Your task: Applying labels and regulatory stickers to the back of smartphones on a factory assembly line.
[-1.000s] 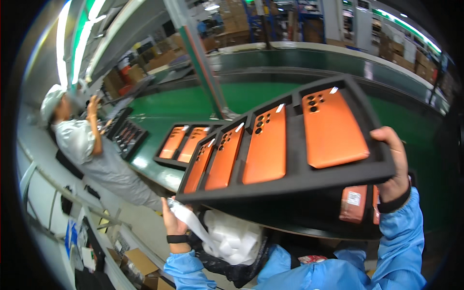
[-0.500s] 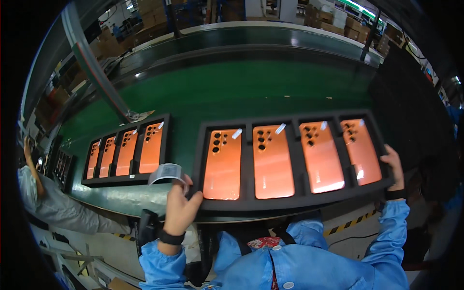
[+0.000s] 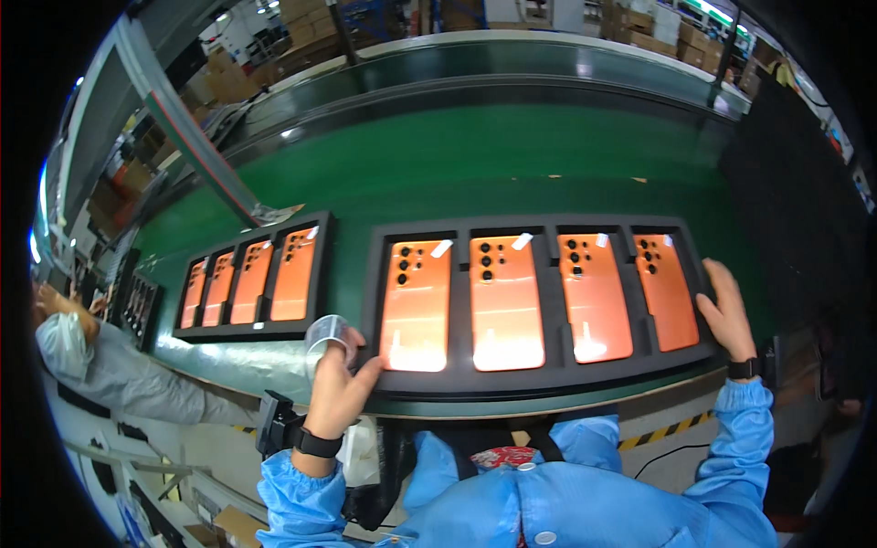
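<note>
Before me on the green surface lies a black tray (image 3: 461, 384) with a row of several orange phones (image 3: 507, 315) in its slots, backs up, each with a small pale tab near its top. Around the fingers of my left hand (image 3: 336, 393) is a clear round roll (image 3: 327, 336), like a tape roll. My left thumb reaches to the tray's near left corner; its other fingers are partly hidden by the roll. At the tray's right end, my right hand (image 3: 727, 318) is open with fingers stretched out, beside the edge and holding nothing.
To the left, a second black tray (image 3: 260, 329) also carries several orange phones. A metal post (image 3: 196, 151) rises behind it. Another person's sleeve (image 3: 128, 370) reaches in at far left. A dark panel (image 3: 795, 201) stands at right, and cartons (image 3: 658, 41) are stacked beyond the belt.
The large tray now lies flatter on the surface, its right end further left. My right hand has let go of that end and opened. The clear roll has turned in my left hand.
</note>
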A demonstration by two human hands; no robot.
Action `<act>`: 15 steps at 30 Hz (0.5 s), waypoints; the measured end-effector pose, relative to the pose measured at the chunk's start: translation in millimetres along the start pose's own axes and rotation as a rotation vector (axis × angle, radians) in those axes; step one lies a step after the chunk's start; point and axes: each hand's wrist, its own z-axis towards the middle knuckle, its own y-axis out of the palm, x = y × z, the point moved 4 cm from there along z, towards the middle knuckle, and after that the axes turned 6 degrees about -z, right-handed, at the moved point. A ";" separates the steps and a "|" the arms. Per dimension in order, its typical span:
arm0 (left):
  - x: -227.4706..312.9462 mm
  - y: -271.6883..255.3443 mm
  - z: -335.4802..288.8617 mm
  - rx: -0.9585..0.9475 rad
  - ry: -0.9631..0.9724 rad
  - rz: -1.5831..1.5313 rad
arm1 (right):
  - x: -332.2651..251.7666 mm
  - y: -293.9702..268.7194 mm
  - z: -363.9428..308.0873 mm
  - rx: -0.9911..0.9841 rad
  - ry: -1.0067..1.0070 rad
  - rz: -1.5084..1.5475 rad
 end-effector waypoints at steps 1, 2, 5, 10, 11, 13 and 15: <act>12.4 0.4 3.0 -0.025 0.067 -0.062 | -9.6 -11.2 2.7 0.123 0.015 -0.127; 27.9 -2.6 8.3 -0.009 0.127 -0.073 | -27.8 -25.4 10.8 0.112 -0.014 -0.050; 68.8 -21.1 2.1 -0.139 0.245 -0.259 | -119.5 -45.6 47.3 -0.253 -0.274 0.556; 121.6 8.2 -16.4 -0.899 -0.112 -0.948 | -277.0 9.6 43.6 -1.115 -0.486 1.560; 121.1 15.0 -21.6 -0.964 -0.161 -0.996 | -302.6 9.2 39.5 -1.285 -0.225 1.801; 104.2 15.7 -29.6 -0.973 -0.288 -1.043 | -336.6 4.6 51.3 -1.289 -0.147 1.988; 76.1 16.3 -34.5 -0.903 -0.420 -1.030 | -354.4 3.7 74.0 -0.971 -0.089 2.140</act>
